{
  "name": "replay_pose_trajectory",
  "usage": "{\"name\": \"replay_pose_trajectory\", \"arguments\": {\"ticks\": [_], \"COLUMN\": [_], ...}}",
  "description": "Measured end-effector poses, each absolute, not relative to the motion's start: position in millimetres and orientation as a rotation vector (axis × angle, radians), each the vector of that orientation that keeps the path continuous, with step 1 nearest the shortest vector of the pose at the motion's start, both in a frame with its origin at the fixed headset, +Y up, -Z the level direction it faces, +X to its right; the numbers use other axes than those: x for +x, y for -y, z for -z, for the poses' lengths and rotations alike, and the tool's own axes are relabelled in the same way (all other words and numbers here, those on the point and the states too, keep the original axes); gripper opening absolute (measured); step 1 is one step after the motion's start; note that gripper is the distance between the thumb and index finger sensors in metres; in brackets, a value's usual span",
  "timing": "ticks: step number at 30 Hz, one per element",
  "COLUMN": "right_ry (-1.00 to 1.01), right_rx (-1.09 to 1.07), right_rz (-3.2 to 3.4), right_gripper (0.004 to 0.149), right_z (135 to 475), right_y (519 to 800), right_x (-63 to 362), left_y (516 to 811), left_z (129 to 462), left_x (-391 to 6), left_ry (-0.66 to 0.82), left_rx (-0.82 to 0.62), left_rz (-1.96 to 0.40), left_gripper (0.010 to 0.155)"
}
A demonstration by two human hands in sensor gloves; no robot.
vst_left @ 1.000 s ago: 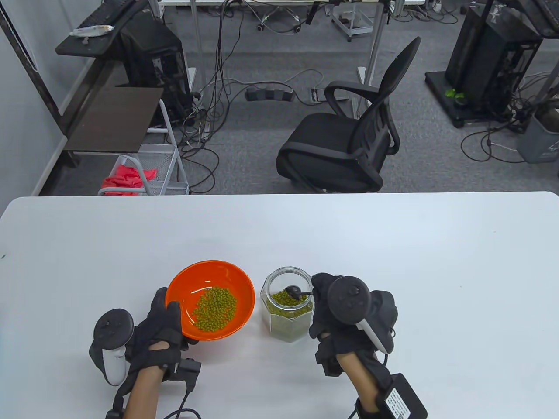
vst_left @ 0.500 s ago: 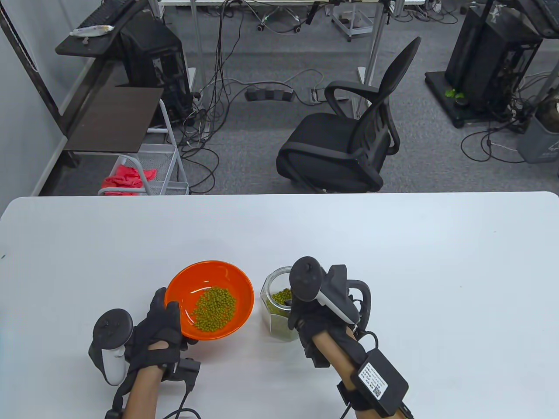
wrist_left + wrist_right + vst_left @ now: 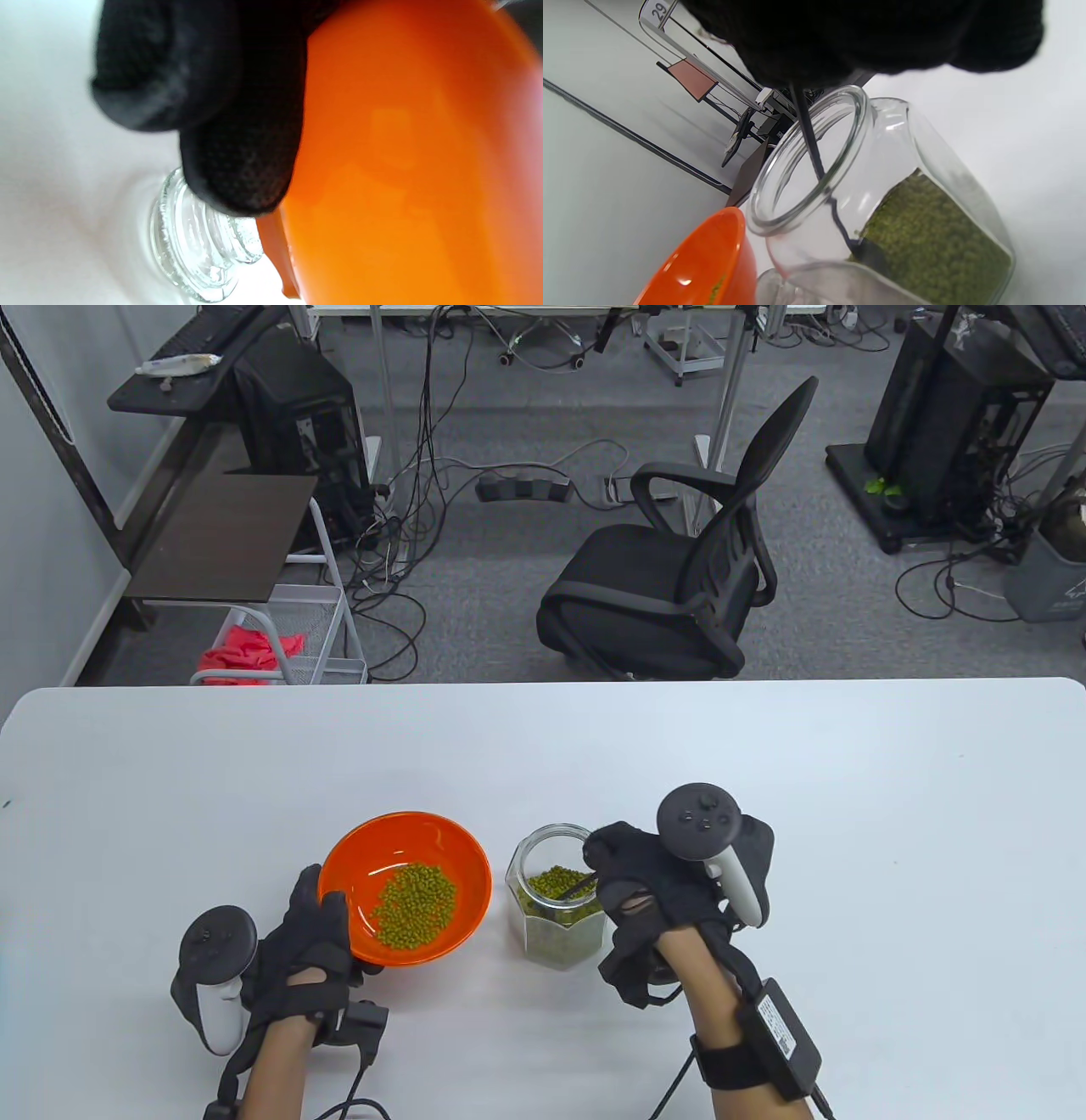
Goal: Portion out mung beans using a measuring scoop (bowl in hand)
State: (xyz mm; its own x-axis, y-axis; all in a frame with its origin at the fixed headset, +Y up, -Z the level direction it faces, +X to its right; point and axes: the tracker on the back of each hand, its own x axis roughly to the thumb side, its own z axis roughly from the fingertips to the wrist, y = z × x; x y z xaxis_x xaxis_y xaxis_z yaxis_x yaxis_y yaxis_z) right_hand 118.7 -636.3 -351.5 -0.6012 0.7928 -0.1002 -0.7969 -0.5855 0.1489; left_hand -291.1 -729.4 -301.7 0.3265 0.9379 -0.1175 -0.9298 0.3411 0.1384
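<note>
My left hand (image 3: 310, 937) grips the near-left rim of an orange bowl (image 3: 441, 840) holding a pile of mung beans (image 3: 416, 903); the bowl tilts slightly and fills the left wrist view (image 3: 403, 169). A glass jar (image 3: 556, 903) of mung beans stands on the table right of the bowl. My right hand (image 3: 632, 869) holds the thin black handle of a measuring scoop (image 3: 814, 156), which runs down through the jar mouth. The scoop's head (image 3: 874, 254) is dug into the beans (image 3: 933, 241) inside the jar (image 3: 916, 148).
The white table (image 3: 848, 814) spreads wide around the bowl and jar. A clear glass lid (image 3: 199, 250) lies on the table under the bowl's edge. A black office chair (image 3: 679, 568) stands beyond the far edge.
My right hand swung over the jar, then drew back to the right, and the scoop head went from above the beans down into them. The left hand and bowl stayed put.
</note>
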Motion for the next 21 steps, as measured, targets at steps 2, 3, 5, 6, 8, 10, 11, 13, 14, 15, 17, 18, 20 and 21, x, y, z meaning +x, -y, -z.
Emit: {"name": "replay_pose_trajectory", "arguments": {"ticks": [2, 3, 5, 6, 8, 10, 11, 13, 14, 15, 17, 18, 20, 21], "right_ry": [-0.220, -0.214, -0.202, -0.202, -0.192, -0.184, -0.186, -0.199, -0.197, -0.192, -0.197, -0.197, -0.197, -0.200], "right_rx": [-0.044, -0.050, -0.062, -0.070, -0.081, -0.086, -0.088, -0.096, -0.100, -0.107, -0.111, -0.113, -0.122, -0.122], "right_rz": [-2.146, -2.134, -2.073, -2.036, -1.995, -1.979, -1.964, -1.932, -1.922, -1.911, -1.891, -1.885, -1.855, -1.848], "right_gripper": [0.039, 0.039, 0.039, 0.039, 0.039, 0.039, 0.039, 0.039, 0.039, 0.039, 0.040, 0.039, 0.040, 0.039], "right_z": [350.0, 349.5, 347.8, 347.0, 345.1, 343.5, 343.1, 342.2, 341.8, 341.4, 341.2, 341.3, 341.8, 342.2], "right_y": [641.9, 643.7, 648.2, 649.8, 652.0, 653.8, 654.8, 655.7, 656.0, 656.4, 657.9, 658.3, 659.7, 660.2], "right_x": [125.6, 128.2, 135.4, 138.1, 144.2, 148.6, 150.5, 154.8, 156.2, 158.0, 160.8, 161.5, 163.9, 165.0], "left_y": [729.2, 729.2, 729.0, 728.9, 728.9, 729.0, 729.0, 728.8, 728.7, 728.6, 728.7, 728.8, 728.9, 729.0], "left_z": [301.4, 301.4, 301.3, 301.3, 301.5, 301.5, 301.6, 301.6, 301.6, 301.6, 301.7, 301.7, 301.8, 302.0], "left_x": [-291.3, -291.2, -291.6, -291.6, -291.6, -291.6, -291.5, -291.4, -291.4, -291.3, -291.2, -291.1, -290.8, -290.6], "left_ry": [-0.194, -0.196, -0.198, -0.199, -0.199, -0.199, -0.199, -0.198, -0.197, -0.196, -0.195, -0.195, -0.194, -0.193], "left_rx": [0.050, 0.050, 0.052, 0.053, 0.052, 0.051, 0.051, 0.051, 0.052, 0.053, 0.053, 0.054, 0.053, 0.052], "left_rz": [-1.220, -1.219, -1.215, -1.214, -1.213, -1.211, -1.209, -1.208, -1.207, -1.208, -1.207, -1.206, -1.205, -1.204], "left_gripper": [0.066, 0.066, 0.066, 0.066, 0.066, 0.066, 0.066, 0.066, 0.066, 0.066, 0.066, 0.066, 0.066, 0.066]}}
